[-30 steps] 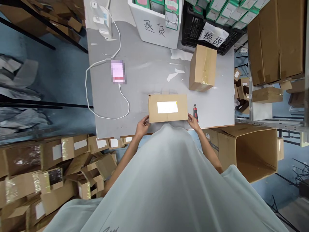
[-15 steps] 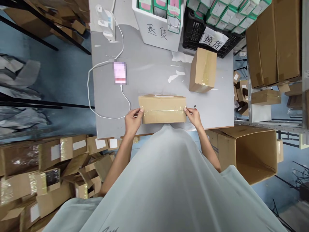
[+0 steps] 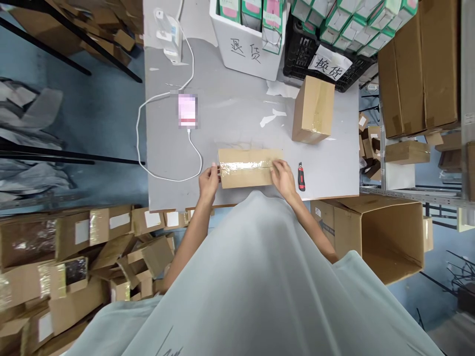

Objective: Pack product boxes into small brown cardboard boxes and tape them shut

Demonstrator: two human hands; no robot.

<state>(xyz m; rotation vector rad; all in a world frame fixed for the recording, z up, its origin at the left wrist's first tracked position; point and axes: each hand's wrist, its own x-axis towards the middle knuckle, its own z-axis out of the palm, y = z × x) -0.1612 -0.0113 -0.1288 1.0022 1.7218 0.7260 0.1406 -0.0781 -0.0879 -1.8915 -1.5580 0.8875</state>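
A taped cardboard box (image 3: 247, 174) lies near the front edge of the table, with clear shiny tape along the seam of its upper face. My left hand (image 3: 209, 182) is closed at the box's left end, its fingertips partly hidden there. My right hand (image 3: 284, 179) has its fingers bent over the right end of the upper face, fingertips pressed by the taped seam. Just to the right of that hand lies a red and black box cutter (image 3: 301, 178) on the table.
A second taped carton (image 3: 312, 111) stands at the right of the grey table (image 3: 237, 118). Behind are a white bin (image 3: 247, 57) and a black crate (image 3: 293, 54) holding green-and-white boxes. A charging phone (image 3: 187, 110) lies left. An open large carton (image 3: 389, 242) is beside the table.
The box has turned so its taped face points more upward. My right hand has moved from the right end onto that face, uncovering the box cutter. My left hand remains at the left end.
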